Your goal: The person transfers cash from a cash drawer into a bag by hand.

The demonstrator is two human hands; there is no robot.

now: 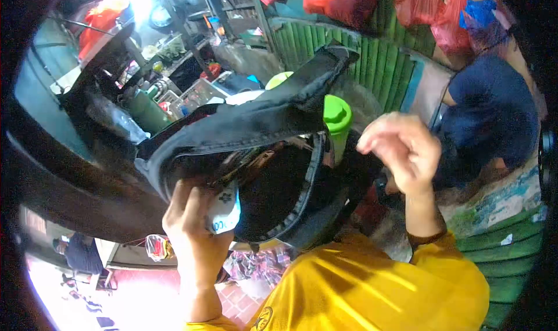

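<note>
Green corrugated wall [372, 69] stands far behind the black bag [238, 127], open at centre. The left hand [195, 217] seems to grip a white packet [226, 210] near its left rim; the right hand [405, 149] is loosely open. Weak grip could drop the packet inside.

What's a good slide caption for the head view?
Left hand by a white item at an open black bag, right hand loosely curled near a green bottle.
</note>
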